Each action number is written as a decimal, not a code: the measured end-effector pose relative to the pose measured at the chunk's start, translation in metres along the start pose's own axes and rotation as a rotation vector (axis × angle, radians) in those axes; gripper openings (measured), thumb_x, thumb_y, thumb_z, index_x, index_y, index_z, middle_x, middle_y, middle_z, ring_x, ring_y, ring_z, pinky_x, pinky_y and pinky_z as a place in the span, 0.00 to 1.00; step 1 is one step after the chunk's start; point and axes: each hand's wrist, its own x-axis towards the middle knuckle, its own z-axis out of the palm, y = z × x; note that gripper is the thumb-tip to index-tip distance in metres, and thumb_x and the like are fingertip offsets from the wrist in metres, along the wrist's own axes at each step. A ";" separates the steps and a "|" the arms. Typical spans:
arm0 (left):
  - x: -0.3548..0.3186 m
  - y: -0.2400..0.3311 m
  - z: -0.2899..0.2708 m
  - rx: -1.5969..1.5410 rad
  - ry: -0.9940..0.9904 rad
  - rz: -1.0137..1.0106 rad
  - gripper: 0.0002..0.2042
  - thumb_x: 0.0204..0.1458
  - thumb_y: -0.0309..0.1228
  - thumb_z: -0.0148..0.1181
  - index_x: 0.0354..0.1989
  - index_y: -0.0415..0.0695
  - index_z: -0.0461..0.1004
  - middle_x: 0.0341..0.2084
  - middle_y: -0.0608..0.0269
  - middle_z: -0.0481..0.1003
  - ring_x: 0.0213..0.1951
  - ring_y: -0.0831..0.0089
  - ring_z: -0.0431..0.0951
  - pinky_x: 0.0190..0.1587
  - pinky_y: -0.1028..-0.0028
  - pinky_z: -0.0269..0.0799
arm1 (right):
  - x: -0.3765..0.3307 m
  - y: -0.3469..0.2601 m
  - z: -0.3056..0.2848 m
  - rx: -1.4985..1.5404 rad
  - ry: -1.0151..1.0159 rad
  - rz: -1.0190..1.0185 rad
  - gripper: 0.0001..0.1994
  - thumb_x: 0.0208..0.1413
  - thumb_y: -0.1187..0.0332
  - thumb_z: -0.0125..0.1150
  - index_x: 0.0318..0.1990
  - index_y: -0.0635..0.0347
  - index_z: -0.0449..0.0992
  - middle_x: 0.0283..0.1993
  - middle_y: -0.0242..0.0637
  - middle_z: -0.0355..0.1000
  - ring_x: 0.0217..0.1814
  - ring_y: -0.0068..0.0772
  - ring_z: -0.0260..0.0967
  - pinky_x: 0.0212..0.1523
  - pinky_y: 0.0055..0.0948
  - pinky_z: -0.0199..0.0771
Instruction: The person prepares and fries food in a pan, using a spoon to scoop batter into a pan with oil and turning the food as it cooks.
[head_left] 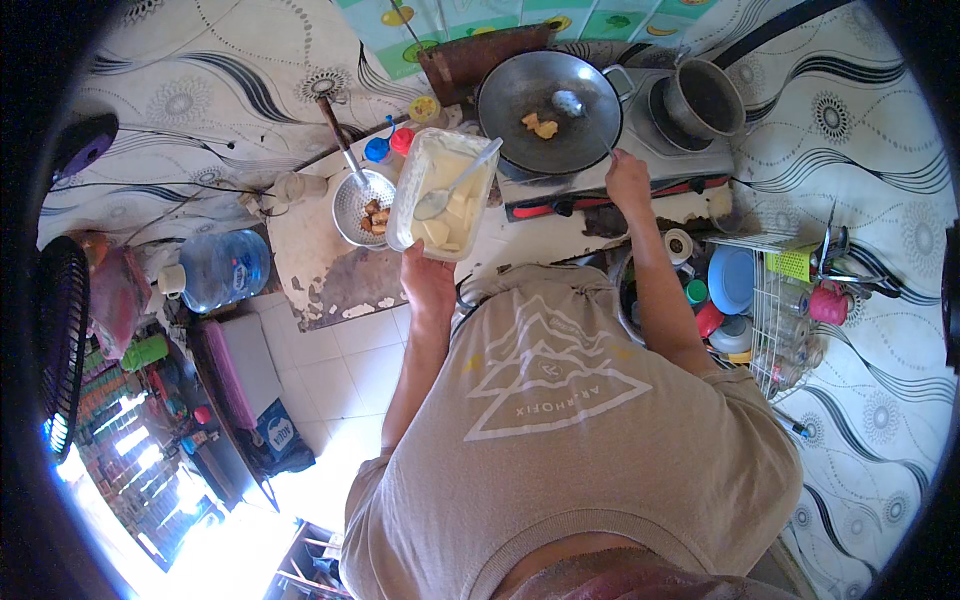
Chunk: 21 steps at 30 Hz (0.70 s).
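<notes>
Left hand (430, 280) clamps fingers on a translucent rectangular plastic tub (404, 203); right hand (628, 180), on a silvery metal utensil (568, 103) over a dark round wok (508, 112).

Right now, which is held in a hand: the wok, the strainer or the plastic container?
The rectangular plastic container: the left hand holds it by its near edge. The round, dark wok and the perforated strainer are not held.

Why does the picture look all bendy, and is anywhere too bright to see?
Head view: a wide fisheye lens bends things toward the rim, and the corners go black; head view, lower left: strong light turns some floor tiles plain white; head view, middle: the plastic tub in the left hand shows clearly.
</notes>
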 end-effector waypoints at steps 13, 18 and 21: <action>-0.004 -0.001 -0.003 -0.032 0.045 -0.002 0.28 0.55 0.36 0.48 0.64 0.40 0.55 0.61 0.55 0.62 0.62 0.60 0.62 0.63 0.59 0.59 | -0.022 -0.013 -0.019 -0.147 -0.080 -0.073 0.11 0.56 0.69 0.50 0.32 0.68 0.76 0.30 0.59 0.73 0.36 0.63 0.73 0.37 0.53 0.74; -0.003 -0.003 -0.005 -0.032 0.050 0.007 0.28 0.55 0.37 0.49 0.64 0.39 0.55 0.60 0.54 0.62 0.62 0.60 0.62 0.63 0.59 0.59 | -0.009 -0.003 -0.017 -0.064 0.068 -0.073 0.10 0.54 0.70 0.50 0.35 0.69 0.74 0.29 0.61 0.73 0.34 0.64 0.73 0.36 0.56 0.74; -0.005 -0.001 0.000 -0.019 0.060 0.000 0.28 0.55 0.37 0.49 0.64 0.39 0.55 0.60 0.54 0.62 0.62 0.61 0.63 0.62 0.60 0.60 | -0.004 -0.004 -0.020 -0.072 0.073 -0.024 0.09 0.53 0.72 0.49 0.36 0.70 0.73 0.31 0.63 0.73 0.34 0.64 0.74 0.37 0.55 0.74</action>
